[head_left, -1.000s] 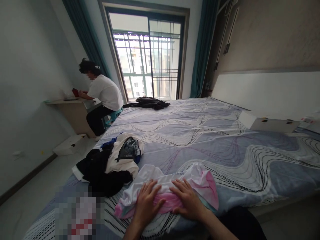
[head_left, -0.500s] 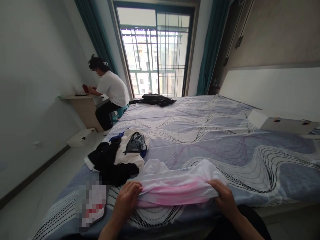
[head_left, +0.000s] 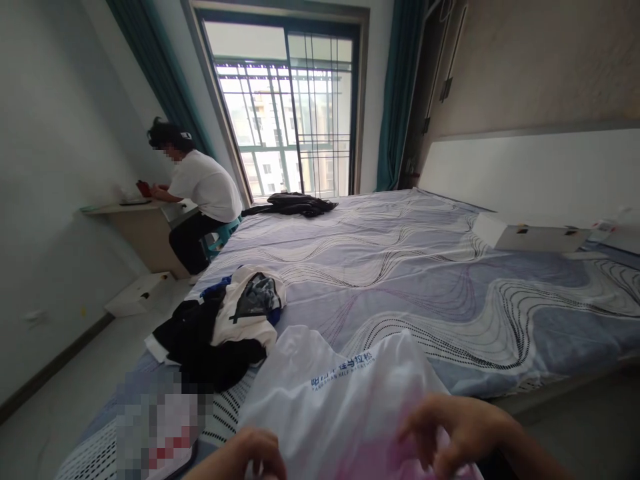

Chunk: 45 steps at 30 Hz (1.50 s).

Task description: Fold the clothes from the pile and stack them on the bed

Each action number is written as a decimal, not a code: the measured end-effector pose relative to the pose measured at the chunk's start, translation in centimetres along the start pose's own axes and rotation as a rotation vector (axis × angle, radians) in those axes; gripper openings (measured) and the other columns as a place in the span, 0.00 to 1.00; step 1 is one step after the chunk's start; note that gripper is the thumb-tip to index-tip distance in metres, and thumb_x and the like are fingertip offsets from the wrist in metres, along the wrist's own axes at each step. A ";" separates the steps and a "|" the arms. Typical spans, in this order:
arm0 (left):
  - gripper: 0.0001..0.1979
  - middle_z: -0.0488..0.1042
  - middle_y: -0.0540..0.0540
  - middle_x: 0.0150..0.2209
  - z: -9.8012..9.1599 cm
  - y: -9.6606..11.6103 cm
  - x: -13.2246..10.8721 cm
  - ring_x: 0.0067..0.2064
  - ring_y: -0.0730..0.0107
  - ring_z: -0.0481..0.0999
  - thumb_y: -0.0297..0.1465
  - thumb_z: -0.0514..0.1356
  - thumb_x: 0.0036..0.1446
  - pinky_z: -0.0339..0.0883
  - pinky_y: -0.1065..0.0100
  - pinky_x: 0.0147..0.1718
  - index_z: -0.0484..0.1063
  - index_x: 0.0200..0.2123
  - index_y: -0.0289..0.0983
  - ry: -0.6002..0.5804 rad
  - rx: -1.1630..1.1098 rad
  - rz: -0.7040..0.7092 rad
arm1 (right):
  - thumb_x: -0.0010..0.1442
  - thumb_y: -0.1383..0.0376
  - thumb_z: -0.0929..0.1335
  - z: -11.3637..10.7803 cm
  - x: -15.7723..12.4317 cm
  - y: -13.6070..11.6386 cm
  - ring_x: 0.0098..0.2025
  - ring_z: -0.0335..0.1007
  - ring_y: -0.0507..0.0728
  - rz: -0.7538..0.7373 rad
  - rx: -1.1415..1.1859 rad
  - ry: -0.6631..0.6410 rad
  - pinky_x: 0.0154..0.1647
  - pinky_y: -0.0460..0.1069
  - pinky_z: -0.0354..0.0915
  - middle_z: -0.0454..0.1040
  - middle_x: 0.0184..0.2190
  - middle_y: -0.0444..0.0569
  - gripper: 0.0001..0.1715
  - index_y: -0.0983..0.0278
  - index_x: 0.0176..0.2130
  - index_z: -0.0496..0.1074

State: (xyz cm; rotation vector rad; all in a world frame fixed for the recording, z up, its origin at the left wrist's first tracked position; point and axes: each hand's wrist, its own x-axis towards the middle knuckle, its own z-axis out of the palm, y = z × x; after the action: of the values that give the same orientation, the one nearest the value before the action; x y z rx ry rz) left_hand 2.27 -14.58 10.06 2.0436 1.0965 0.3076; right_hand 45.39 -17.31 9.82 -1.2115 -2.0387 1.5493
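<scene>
At the near edge of the bed (head_left: 430, 300), the shirt (head_left: 320, 413) before me looks like thin, smooth cloth with a faint sheen. Toward the left edge I see matt, soft-looking cloth in the clothes pile (head_left: 200, 330). By the right edge, the headboard (head_left: 525, 167) looks hard and smooth, the box (head_left: 545, 240) like smooth card.

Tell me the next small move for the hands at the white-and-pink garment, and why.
Probably smooth the white-and-pink garment flat with the left hand and right hand: soft folds show in its cloth around the blue lettering, and both hands are at its near part.
</scene>
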 end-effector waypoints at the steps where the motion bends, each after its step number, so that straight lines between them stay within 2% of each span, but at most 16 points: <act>1: 0.13 0.79 0.51 0.34 -0.3 0.3 1.7 0.36 0.68 0.76 0.44 0.58 0.61 0.71 0.68 0.39 0.80 0.31 0.48 0.004 0.005 0.013 | 0.55 0.51 0.71 -0.6 1.6 -0.2 0.39 0.77 0.58 -0.024 -0.067 0.123 0.43 0.50 0.70 0.81 0.36 0.48 0.24 0.58 0.48 0.80; 4: 0.17 0.80 0.44 0.46 -0.2 -0.8 8.5 0.48 0.63 0.77 0.38 0.51 0.65 0.69 0.62 0.52 0.79 0.44 0.44 0.340 0.113 0.084 | 0.59 0.54 0.69 -2.0 7.0 0.2 0.56 0.69 0.63 0.032 -0.469 0.597 0.62 0.61 0.58 0.75 0.53 0.55 0.31 0.58 0.60 0.70; 6: 0.19 0.76 0.40 0.55 0.7 -2.7 12.6 0.58 0.57 0.72 0.33 0.53 0.63 0.62 0.52 0.60 0.75 0.53 0.41 0.487 0.303 0.031 | 0.53 0.58 0.72 -2.0 9.2 1.2 0.57 0.67 0.65 0.095 -0.679 0.568 0.63 0.64 0.54 0.72 0.55 0.56 0.40 0.56 0.64 0.66; 8: 0.23 0.70 0.36 0.61 1.9 -4.9 15.2 0.64 0.51 0.66 0.34 0.56 0.60 0.58 0.47 0.63 0.70 0.58 0.37 0.578 0.451 -0.116 | 0.53 0.63 0.71 -1.3 9.6 2.2 0.51 0.70 0.62 0.058 -0.790 0.423 0.59 0.60 0.58 0.75 0.49 0.52 0.32 0.53 0.58 0.73; 12: 0.24 0.68 0.34 0.62 3.9 -7.8 16.1 0.65 0.49 0.63 0.38 0.53 0.63 0.57 0.49 0.63 0.67 0.60 0.34 0.710 0.632 -0.196 | 0.53 0.60 0.72 0.8 7.4 2.9 0.36 0.73 0.57 -0.013 -0.777 0.276 0.41 0.50 0.63 0.77 0.34 0.48 0.07 0.54 0.34 0.82; 15: 0.25 0.69 0.31 0.59 4.4 -7.8 15.4 0.60 0.51 0.68 0.37 0.51 0.65 0.61 0.54 0.60 0.66 0.60 0.29 0.816 0.714 -0.192 | 0.56 0.51 0.72 1.7 7.5 2.2 0.32 0.73 0.58 0.079 -0.683 0.362 0.37 0.49 0.62 0.77 0.27 0.49 0.16 0.58 0.26 0.80; 17: 0.26 0.69 0.30 0.57 4.5 -7.3 15.1 0.56 0.52 0.70 0.37 0.50 0.65 0.64 0.56 0.56 0.65 0.60 0.26 0.881 0.739 -0.233 | 0.60 0.51 0.69 2.2 9.4 1.5 0.38 0.74 0.59 0.136 -0.631 0.525 0.43 0.50 0.63 0.78 0.33 0.52 0.18 0.60 0.31 0.80; 20: 0.28 0.70 0.28 0.55 4.4 -6.3 14.9 0.53 0.51 0.72 0.38 0.49 0.65 0.66 0.57 0.52 0.63 0.61 0.24 0.880 0.758 -0.304 | 0.53 0.57 0.73 3.3 13.4 1.0 0.44 0.73 0.61 0.261 -0.467 0.579 0.46 0.51 0.63 0.78 0.40 0.54 0.18 0.63 0.42 0.78; 24: 0.24 0.76 0.30 0.46 2.7 -5.3 14.9 0.47 0.51 0.76 0.41 0.52 0.65 0.67 0.59 0.44 0.71 0.52 0.27 0.692 0.661 -0.475 | 0.47 0.66 0.72 3.7 16.5 0.6 0.34 0.70 0.56 0.289 -0.296 0.438 0.36 0.47 0.61 0.73 0.24 0.44 0.04 0.64 0.25 0.73; 27: 0.15 0.79 0.41 0.35 -0.3 -4.6 15.1 0.38 0.60 0.79 0.39 0.51 0.66 0.65 0.66 0.38 0.75 0.41 0.37 0.601 0.586 -0.446 | 0.54 0.64 0.67 2.4 16.9 0.2 0.28 0.67 0.51 0.218 -0.174 0.390 0.29 0.44 0.59 0.69 0.21 0.41 0.09 0.64 0.24 0.70; 31: 0.20 0.79 0.40 0.40 -4.8 -3.2 15.0 0.42 0.58 0.79 0.38 0.42 0.70 0.65 0.64 0.40 0.70 0.48 0.37 0.724 0.586 -0.405 | 0.62 0.57 0.62 1.0 16.6 0.3 0.27 0.66 0.50 0.177 -0.031 0.364 0.26 0.43 0.60 0.72 0.27 0.41 0.14 0.64 0.36 0.70; 33: 0.21 0.77 0.35 0.44 -5.5 -2.4 14.9 0.46 0.53 0.77 0.36 0.41 0.69 0.66 0.60 0.43 0.69 0.50 0.34 0.790 0.602 -0.418 | 0.57 0.56 0.68 1.1 16.5 0.5 0.29 0.69 0.51 0.171 0.050 0.293 0.28 0.43 0.63 0.75 0.31 0.41 0.16 0.63 0.42 0.69; 37: 0.22 0.68 0.29 0.57 -2.1 -1.8 15.4 0.62 0.45 0.65 0.26 0.44 0.65 0.61 0.48 0.56 0.67 0.58 0.32 0.958 0.711 -0.196 | 0.40 0.66 0.77 2.4 16.9 0.1 0.35 0.74 0.55 0.182 -0.069 0.041 0.31 0.44 0.65 0.77 0.33 0.41 0.23 0.62 0.39 0.74; 41: 0.30 0.69 0.41 0.61 3.6 -4.0 16.9 0.68 0.57 0.58 0.18 0.46 0.58 0.59 0.52 0.63 0.67 0.61 0.40 0.584 0.671 0.337 | 0.49 0.68 0.71 2.7 17.6 -1.3 0.40 0.75 0.61 0.193 -0.571 0.250 0.39 0.48 0.65 0.78 0.33 0.49 0.07 0.65 0.33 0.77; 43: 0.26 0.72 0.41 0.59 5.1 -5.5 17.5 0.66 0.58 0.63 0.22 0.47 0.60 0.62 0.52 0.62 0.69 0.60 0.39 0.521 0.574 0.312 | 0.54 0.69 0.68 1.7 17.5 -1.7 0.46 0.74 0.63 0.195 -0.636 0.333 0.45 0.51 0.64 0.79 0.40 0.54 0.12 0.65 0.39 0.77; 45: 0.22 0.74 0.38 0.56 5.5 -6.7 17.8 0.61 0.57 0.68 0.28 0.49 0.63 0.65 0.52 0.60 0.71 0.57 0.35 0.610 0.482 0.188 | 0.54 0.68 0.68 -0.1 16.7 -1.6 0.47 0.73 0.63 0.206 -0.638 0.324 0.46 0.51 0.63 0.79 0.42 0.54 0.13 0.64 0.41 0.78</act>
State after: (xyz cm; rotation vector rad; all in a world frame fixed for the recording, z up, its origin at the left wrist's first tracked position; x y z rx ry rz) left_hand 11.85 -1.23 -1.09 2.5739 1.4423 0.8767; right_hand 34.83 -4.53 7.35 -1.8010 -2.2992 0.6940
